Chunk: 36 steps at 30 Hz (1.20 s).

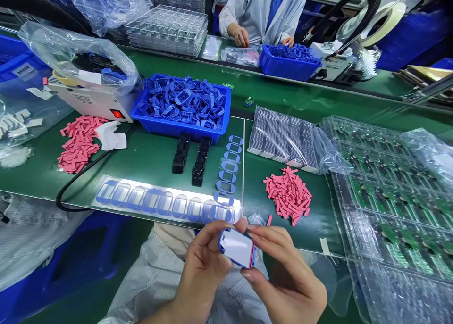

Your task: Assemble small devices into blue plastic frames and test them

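Note:
Both hands hold a small blue plastic housing (222, 244) above my lap, just off the table's front edge. A flat white rectangular block (237, 247) sits in the housing, with a pink strip along its right end. My left hand (203, 262) pinches the rounded left end between thumb and fingers. At the right end, my right hand (288, 267) grips the upper and lower edges with its fingertips. Behind the hands lies a clear sheet (170, 192) with a row of blue oval frames. A pile of pink foam strips (289, 195) lies to the right.
Farther back are a blue bin (180, 131) of blue frames, two stacks of black pieces (200, 163) and bagged white blocks (283, 137). Clear trays of green circuit boards (385, 196) fill the right side. A black cable (65, 187) loops over the left edge. A co-worker (264, 12) sits opposite.

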### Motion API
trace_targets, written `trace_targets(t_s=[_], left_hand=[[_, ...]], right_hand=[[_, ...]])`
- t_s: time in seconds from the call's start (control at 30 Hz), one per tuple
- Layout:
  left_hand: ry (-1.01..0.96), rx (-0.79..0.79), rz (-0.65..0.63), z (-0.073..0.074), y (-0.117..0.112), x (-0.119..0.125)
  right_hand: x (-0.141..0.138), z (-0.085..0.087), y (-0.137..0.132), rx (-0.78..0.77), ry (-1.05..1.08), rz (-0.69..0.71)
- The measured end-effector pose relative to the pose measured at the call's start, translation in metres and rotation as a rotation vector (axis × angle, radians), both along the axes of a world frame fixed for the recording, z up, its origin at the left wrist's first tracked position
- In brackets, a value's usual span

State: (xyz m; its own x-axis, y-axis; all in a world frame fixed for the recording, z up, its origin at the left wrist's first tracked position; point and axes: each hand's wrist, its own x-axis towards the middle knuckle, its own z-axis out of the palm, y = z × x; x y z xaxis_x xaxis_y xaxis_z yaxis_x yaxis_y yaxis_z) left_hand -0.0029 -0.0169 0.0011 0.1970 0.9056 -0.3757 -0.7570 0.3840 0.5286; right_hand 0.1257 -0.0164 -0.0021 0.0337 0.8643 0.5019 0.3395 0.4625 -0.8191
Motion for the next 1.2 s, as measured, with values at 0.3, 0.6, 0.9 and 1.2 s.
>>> trace_targets(t_s=[0.3,0.6,0.9,1.2], left_hand=[[0.024,0.049,0.063,-0.006,-0.003,0.006],[0.626,0.530,0.136,-0.010,0.003,-0.022],[0.639,0.593,-0.346,0.011,0.029,-0.053],[0.797,0.623,-0.179,-0.003,0.004,-0.041]], right_hand=[[-0.010,-0.003,0.006,0.015,0.115,0.023],[0.003,-0.005,0.003,0.023,0.028,0.031],[0.003,-0.001,0.003,0.026,-0.104,0.088],[0.002,-0.011,-0.004,0.020,-0.173,0.131]])
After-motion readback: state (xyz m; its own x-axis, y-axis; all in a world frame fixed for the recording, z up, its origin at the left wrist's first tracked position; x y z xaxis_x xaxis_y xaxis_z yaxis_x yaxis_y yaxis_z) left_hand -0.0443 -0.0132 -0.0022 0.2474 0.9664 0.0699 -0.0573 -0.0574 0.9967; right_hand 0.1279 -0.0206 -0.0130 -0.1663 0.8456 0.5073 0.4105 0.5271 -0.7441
